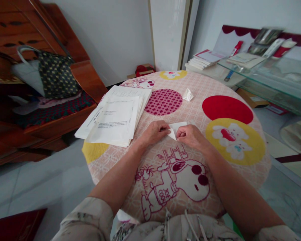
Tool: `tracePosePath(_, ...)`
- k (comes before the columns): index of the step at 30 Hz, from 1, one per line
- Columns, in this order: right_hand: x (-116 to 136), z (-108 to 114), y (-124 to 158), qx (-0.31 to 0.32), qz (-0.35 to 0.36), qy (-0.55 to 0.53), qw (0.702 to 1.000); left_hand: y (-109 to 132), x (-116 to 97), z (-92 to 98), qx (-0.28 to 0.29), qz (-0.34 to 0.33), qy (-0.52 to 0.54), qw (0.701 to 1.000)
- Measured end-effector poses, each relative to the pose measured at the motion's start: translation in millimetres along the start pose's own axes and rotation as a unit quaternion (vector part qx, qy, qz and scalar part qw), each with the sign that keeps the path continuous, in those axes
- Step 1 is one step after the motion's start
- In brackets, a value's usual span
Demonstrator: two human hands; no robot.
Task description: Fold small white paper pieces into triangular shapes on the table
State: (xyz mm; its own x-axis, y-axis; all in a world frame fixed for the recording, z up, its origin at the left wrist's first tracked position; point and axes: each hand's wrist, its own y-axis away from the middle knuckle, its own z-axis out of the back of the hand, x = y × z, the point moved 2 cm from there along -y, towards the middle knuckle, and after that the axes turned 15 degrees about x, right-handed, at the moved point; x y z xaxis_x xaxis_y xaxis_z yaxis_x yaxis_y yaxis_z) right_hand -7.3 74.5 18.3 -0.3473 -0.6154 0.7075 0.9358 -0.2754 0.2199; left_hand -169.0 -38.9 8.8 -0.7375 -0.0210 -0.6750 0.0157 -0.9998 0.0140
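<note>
A small folded piece of white paper lies between my hands on the round, patterned tablecloth. My left hand pinches its left side, thumb and fingers together at a folded flap. At the paper's near right edge, the fingertips of my right hand are closed on it. Part of the paper is hidden behind my fingers. Farther back on the table stands a small folded white paper shape, apart from both hands. Left of my hands lies a stack of printed sheets.
At the right, a glass shelf stands close to the table, with metal containers and a red bottle on the unit. Booklets are piled behind the table. A wooden bench at the left holds a dark patterned bag.
</note>
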Motion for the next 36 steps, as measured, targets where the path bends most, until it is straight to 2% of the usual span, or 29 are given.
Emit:
tracePosePath(7, 2, 0, 2, -0.003, 0.007, 0.015, 1.0, -11, -4, -9.0, -0.025, 0.044, -0.059, 0.997)
tracePosePath(16, 3, -1, 2, -0.01, 0.013, 0.014, 1.0, -11, -8, -12.7, -0.074, 0.118, -0.038, 0.99)
tracePosePath(36, -4, -4, 1, -0.011, -0.002, -0.001, 1.0, -14, -15, -12.0, -0.092, 0.163, 0.022, 0.982)
